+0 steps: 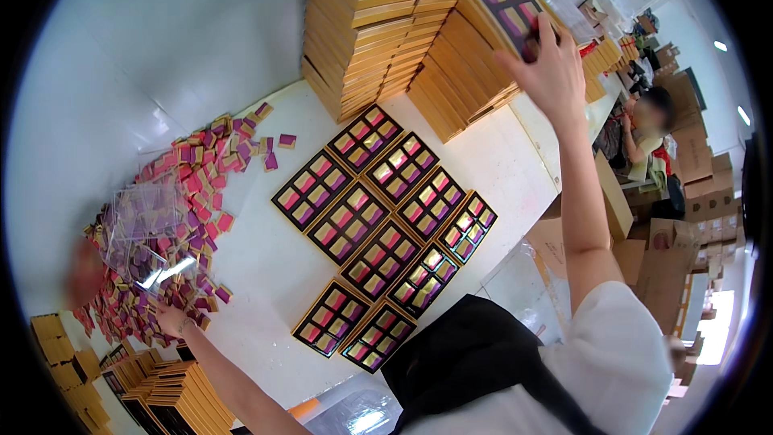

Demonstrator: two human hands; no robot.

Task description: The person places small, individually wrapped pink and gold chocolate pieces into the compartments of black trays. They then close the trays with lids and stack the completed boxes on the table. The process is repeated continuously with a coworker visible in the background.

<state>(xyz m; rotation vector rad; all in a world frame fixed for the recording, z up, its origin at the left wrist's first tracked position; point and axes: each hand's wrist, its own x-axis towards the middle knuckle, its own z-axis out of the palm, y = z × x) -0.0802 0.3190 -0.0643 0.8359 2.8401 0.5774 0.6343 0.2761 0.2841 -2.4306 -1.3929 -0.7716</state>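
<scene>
At the upper right my right hand point(551, 72) grips the near end of a flat gold-edged box point(493, 2), its thumb on one side and fingers on the other. The box sits tilted on a stack and shows pink, purple and gold squares in dark compartments. My left hand point(171, 320) reaches to the lower edge of a heap of small wrapped squares point(205, 185) in pink, purple and gold. Its fingertips are lost among the pieces. Clear plastic covers point(145, 213) lie over the heap, just beyond that hand. Several filled flat boxes point(346, 221) lie face up between my hands.
Tall stacks of gold-edged boxes point(362, 40) rise at the far side of the white table point(266, 266). More boxes point(173, 395) stand at the lower left. A blurred skin-toned shape point(84, 274) shows at the left rim. Another person point(648, 125) sits among cartons at the right.
</scene>
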